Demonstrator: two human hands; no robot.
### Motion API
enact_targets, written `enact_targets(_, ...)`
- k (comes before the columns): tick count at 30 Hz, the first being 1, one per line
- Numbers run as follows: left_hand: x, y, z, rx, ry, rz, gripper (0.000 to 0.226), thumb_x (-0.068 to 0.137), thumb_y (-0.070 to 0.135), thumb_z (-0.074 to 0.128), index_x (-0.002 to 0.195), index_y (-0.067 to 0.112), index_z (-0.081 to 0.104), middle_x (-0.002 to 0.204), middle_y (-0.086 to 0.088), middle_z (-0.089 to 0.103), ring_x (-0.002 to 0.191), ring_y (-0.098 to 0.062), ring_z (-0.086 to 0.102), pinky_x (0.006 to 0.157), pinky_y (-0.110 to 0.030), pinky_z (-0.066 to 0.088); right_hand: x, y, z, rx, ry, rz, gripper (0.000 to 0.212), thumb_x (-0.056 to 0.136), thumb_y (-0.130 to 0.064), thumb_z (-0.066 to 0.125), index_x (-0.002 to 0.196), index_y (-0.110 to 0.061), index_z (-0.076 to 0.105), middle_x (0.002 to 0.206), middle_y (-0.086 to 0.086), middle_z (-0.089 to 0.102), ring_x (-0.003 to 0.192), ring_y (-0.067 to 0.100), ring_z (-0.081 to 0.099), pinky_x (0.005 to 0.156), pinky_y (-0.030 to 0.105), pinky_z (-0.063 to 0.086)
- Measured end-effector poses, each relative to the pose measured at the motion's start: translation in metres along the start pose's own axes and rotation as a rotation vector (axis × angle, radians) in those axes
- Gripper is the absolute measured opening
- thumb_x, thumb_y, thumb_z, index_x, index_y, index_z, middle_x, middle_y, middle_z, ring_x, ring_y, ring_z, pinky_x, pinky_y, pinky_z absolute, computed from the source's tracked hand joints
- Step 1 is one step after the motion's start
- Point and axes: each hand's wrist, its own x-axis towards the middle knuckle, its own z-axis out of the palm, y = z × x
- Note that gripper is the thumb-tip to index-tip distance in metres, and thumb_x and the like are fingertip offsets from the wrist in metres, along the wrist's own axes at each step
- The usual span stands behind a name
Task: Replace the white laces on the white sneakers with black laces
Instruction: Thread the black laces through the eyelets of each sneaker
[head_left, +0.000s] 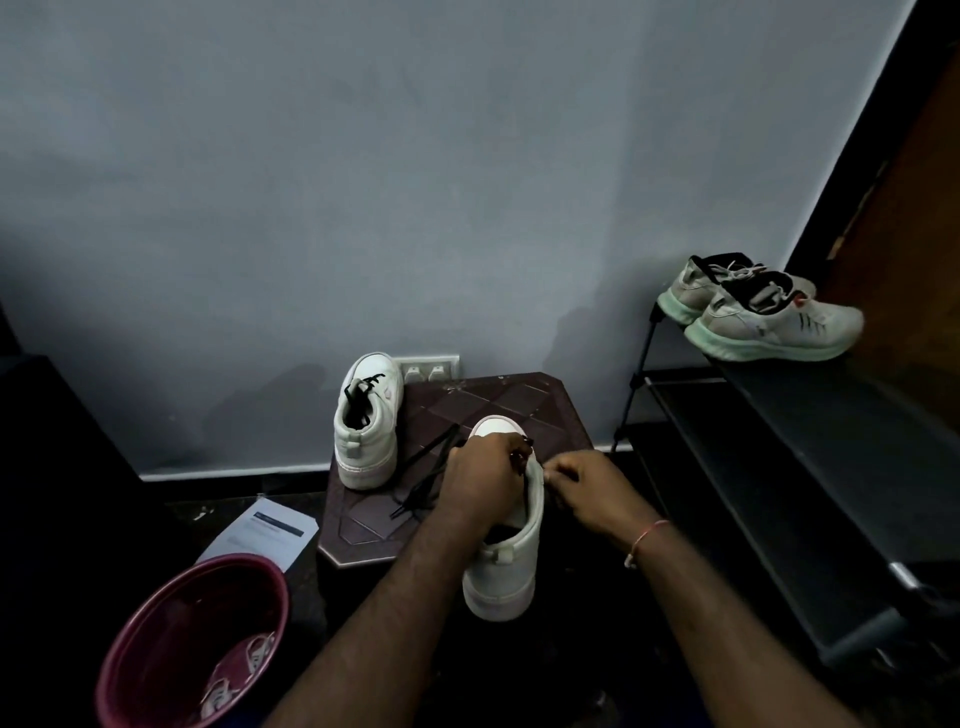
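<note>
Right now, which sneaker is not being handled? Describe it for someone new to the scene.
Start at the dark low table against the grey wall. At its far left corner stands a white sneaker, heel toward the camera. Unlike the near sneaker, no hand touches it.

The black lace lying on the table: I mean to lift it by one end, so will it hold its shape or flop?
Probably floppy: the black lace lies in loose crossing curves on the table. Likely very light, being thin. It may drag, since it runs toward the near sneaker.
</note>
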Motion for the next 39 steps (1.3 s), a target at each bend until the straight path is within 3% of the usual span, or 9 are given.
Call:
enact_targets(5,0.000,0.000,0.001,0.004,0.003,0.014,0.034,0.082,0.021,0.053,0.111,0.030,0.069,0.110,-0.001,0.071,0.106,-0.025,0.062,0.089,-0.033,0.048,-0.002,-0.005,-0.001,0.075,0.109,0.001,0.032,0.096,-0.014,0.055,0.065,-0.020,0.057,0.067,-0.005,0.061,0.061,0.002,0.052,0.055,0.009,0.036)
enact_targets(10,-0.002,0.003,0.001,0.026,0.020,0.014,0.029,0.085,0.021,0.053,0.108,0.029,0.069,0.108,-0.001,0.071,0.105,-0.026,0.062,0.086,-0.032,0.045,0.006,-0.013,-0.057,1.682,0.369,0.064,0.028,0.102,-0.019,0.036,0.077,-0.014,0.049,0.073,0.009,0.065,0.056,0.016,0.061,0.058,0.027,0.055)
enact_targets(14,0.001,0.001,0.001,0.020,-0.001,0.008,0.028,0.083,0.019,0.056,0.104,0.031,0.071,0.105,-0.001,0.071,0.104,-0.025,0.062,0.088,-0.034,0.047,0.012,-0.007,-0.070,0.927,0.630,-0.032,0.020,0.098,-0.012,0.049,0.081,-0.016,0.060,0.078,0.005,0.062,0.044,0.000,0.045,0.044,0.015,0.037)
enact_targets(17,0.001,0.000,0.000,0.197,0.015,0.081,0.026,0.085,0.025,0.059,0.108,0.030,0.069,0.114,0.000,0.060,0.113,-0.025,0.049,0.088,-0.035,0.040,0.011,0.008,-0.031,0.135,0.274,-0.125,0.012,0.090,-0.007,0.062,0.088,-0.004,0.074,0.098,0.011,0.074,0.087,0.013,0.068,0.082,0.028,0.053)
enact_targets(21,0.000,-0.004,0.000,0.183,0.026,0.101,0.022,0.084,0.028,0.060,0.104,0.030,0.070,0.120,0.003,0.051,0.117,-0.021,0.044,0.091,-0.034,0.035,0.004,0.015,-0.009,-0.333,-0.031,-0.237,0.018,0.090,-0.020,0.063,0.102,-0.013,0.074,0.100,0.006,0.072,0.095,0.018,0.064,0.085,0.027,0.046)
enact_targets(24,0.003,-0.009,0.004,0.019,-0.008,0.067,0.024,0.084,0.023,0.060,0.104,0.031,0.071,0.109,0.002,0.061,0.103,-0.022,0.060,0.088,-0.036,0.046,0.005,0.007,-0.012,-0.168,0.101,-0.263,0.012,0.091,-0.012,0.061,0.086,-0.008,0.071,0.086,0.009,0.066,0.083,0.020,0.059,0.079,0.029,0.043)
enact_targets(28,0.008,-0.013,0.008,0.013,-0.021,0.033,0.038,0.088,0.030,0.061,0.126,0.030,0.061,0.121,-0.004,0.061,0.111,-0.025,0.058,0.092,-0.035,0.046,0.007,-0.008,-0.044,1.025,0.470,-0.001,0.023,0.096,-0.007,0.048,0.078,-0.015,0.060,0.070,0.002,0.064,0.067,0.013,0.054,0.060,0.023,0.045)
enact_targets(31,0.011,-0.015,0.012,0.018,-0.042,-0.002,0.052,0.089,0.029,0.061,0.139,0.022,0.048,0.131,-0.009,0.055,0.121,-0.028,0.051,0.099,-0.035,0.041,0.005,-0.013,-0.056,1.657,0.426,0.055,0.028,0.100,-0.018,0.040,0.075,-0.015,0.053,0.064,0.005,0.065,0.056,0.017,0.063,0.060,0.032,0.058)
enact_targets(39,0.012,-0.018,0.012,0.052,-0.046,-0.074,0.018,0.078,0.006,0.053,0.082,0.013,0.069,0.089,-0.010,0.070,0.089,-0.030,0.065,0.067,-0.029,0.041,0.019,-0.014,-0.106,1.471,0.478,0.117,0.032,0.102,-0.019,0.032,0.071,-0.019,0.040,0.049,-0.005,0.041,0.029,0.005,0.025,0.033,0.012,0.019)
